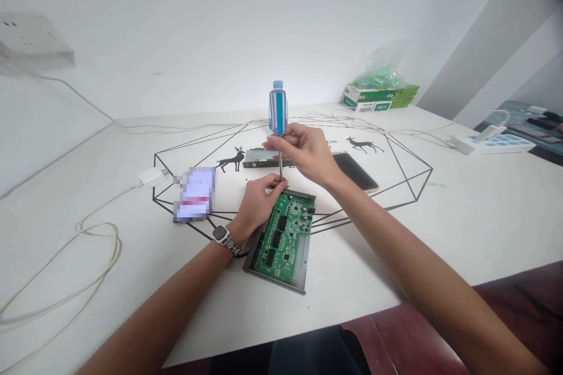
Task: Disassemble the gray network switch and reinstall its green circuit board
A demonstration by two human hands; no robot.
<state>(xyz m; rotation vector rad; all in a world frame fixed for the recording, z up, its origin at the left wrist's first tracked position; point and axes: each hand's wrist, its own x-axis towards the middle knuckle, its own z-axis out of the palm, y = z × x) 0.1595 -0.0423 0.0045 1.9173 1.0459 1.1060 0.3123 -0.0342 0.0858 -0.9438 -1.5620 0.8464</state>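
My right hand [303, 149] is closed around the lower end of the blue striped handle of a screwdriver [278, 106]. The screwdriver stands nearly upright, its shaft pointing down. Its tip, hidden by fingers, is at the far end of a green circuit board [290, 234] set in a grey metal case. With thumb and fingers closed, my left hand [259, 202] grips the far left corner of that case, right beside the shaft. The case is tilted, its near end toward me. A wristwatch [222, 235] is on my left wrist.
Behind my hands lies a flat metal cover [259, 157]. A dark phone [355, 173] lies right; a lit phone [194, 194] and white charger [152, 176] are left. Cables cross the white table [176, 316]. Green boxes [369, 96] and a power strip [497, 142] are farther right.
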